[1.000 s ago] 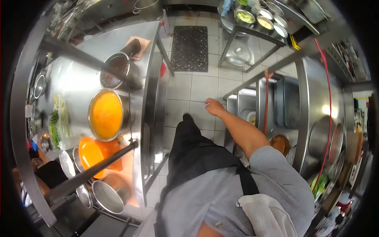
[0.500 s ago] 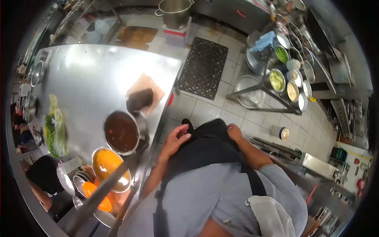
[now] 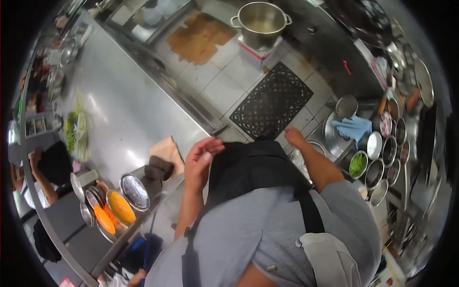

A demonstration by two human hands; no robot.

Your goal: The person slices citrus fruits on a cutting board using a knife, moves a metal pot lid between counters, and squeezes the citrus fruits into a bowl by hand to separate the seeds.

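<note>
My left hand (image 3: 202, 160) is raised beside the table's edge, its fingers stretched out and holding nothing. My right hand (image 3: 294, 137) hangs on the other side of the black apron (image 3: 256, 165), fingers curled in and no object showing in them. Nearest the left hand, on the steel table (image 3: 129, 100), lies a tan cloth (image 3: 168, 147) with a dark blocky thing (image 3: 159, 167) against it. Beside that stands a metal pot (image 3: 135, 192) with dark contents, then a pot of orange liquid (image 3: 120, 208).
A black floor mat (image 3: 272, 98) lies ahead, with a large stockpot (image 3: 261, 21) on a box beyond it. To the right stand several metal containers, one with chopped greens (image 3: 357, 165), and a blue glove (image 3: 354, 128). Bagged greens (image 3: 76, 131) lie on the table; people work at left.
My view has swung left-to-right and forward, so the mat and stockpot sit nearer the middle. My left hand has risen and its fingers have straightened; the right hand has moved outward from the apron.
</note>
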